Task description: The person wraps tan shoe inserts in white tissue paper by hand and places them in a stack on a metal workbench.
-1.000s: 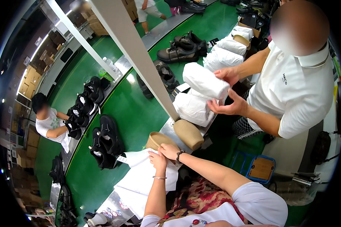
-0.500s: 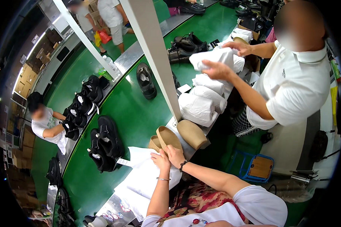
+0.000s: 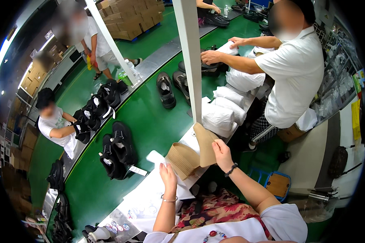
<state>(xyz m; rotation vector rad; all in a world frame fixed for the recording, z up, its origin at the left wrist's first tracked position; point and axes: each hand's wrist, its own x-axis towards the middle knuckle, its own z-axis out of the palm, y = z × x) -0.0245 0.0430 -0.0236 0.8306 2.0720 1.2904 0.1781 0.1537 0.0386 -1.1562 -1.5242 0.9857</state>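
Note:
My right hand [image 3: 222, 154] is closed on a tan curved shell-like piece [image 3: 207, 142], raised near the foot of the white post. Between my hands, a stack of similar tan curved pieces [image 3: 182, 160], nested together, sits at the table's edge. My left hand [image 3: 168, 178] pinches the corner of a sheet of white paper [image 3: 155, 157], left of the stack. More white sheets [image 3: 144, 198] lie under and beside my left wrist. A pair of black shoes [image 3: 118, 150] with a white tag stands to the left on the green table.
A white post [image 3: 189, 60] rises from the table edge. White paper-wrapped bundles [image 3: 219, 117] lie beyond it, where a co-worker in a white shirt [image 3: 290, 77] handles another. Black and grey shoes [image 3: 165, 90] stand farther back. A blue-framed stool [image 3: 277, 185] is at the right.
My right hand has lifted a tan piece to the right, away from the stack. My left hand has raised a white paper corner. The co-worker's wrapped bundle has moved toward the shoes.

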